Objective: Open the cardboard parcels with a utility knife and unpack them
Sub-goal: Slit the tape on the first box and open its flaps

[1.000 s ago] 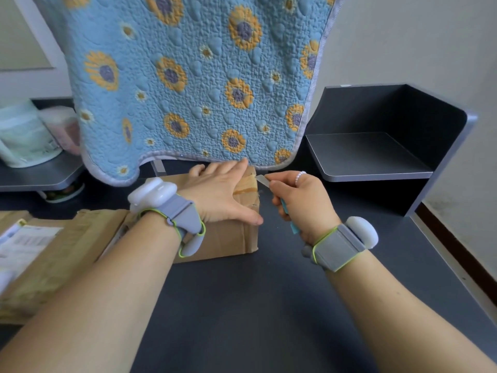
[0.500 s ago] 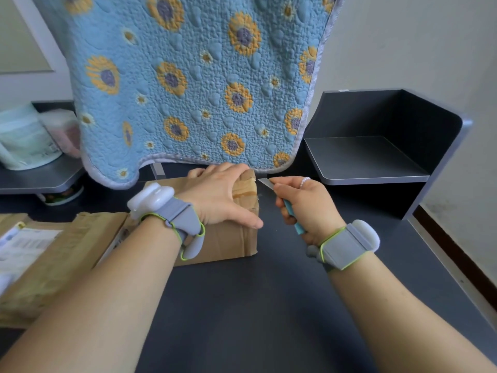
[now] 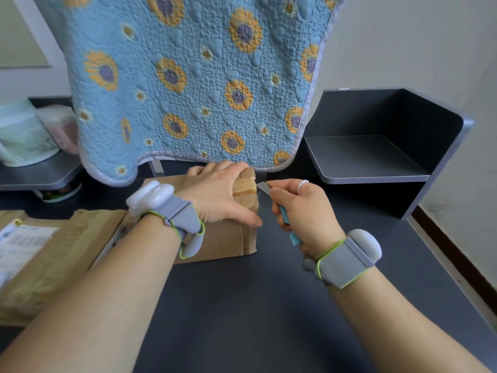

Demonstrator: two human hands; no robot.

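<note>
A small taped cardboard parcel [image 3: 228,238] lies on the dark table [image 3: 255,305] in the middle. My left hand [image 3: 215,195] rests flat on its top, fingers straight, thumb along the right edge. My right hand [image 3: 301,208] grips a teal utility knife [image 3: 289,230]. The knife's steel blade [image 3: 262,186] touches the parcel's upper right corner at the tape. Most of the knife handle is hidden inside the fist.
A larger flat cardboard parcel [image 3: 53,254] with a white label lies at the left. A blue flowered quilt [image 3: 193,82] hangs just behind the small parcel. A dark shelf unit [image 3: 376,157] stands at the right. Pale bags [image 3: 24,135] sit on a left shelf.
The blade tip has stayed at the parcel's upper right corner. My right hand shifted slightly. My left hand keeps pressing on the parcel.
</note>
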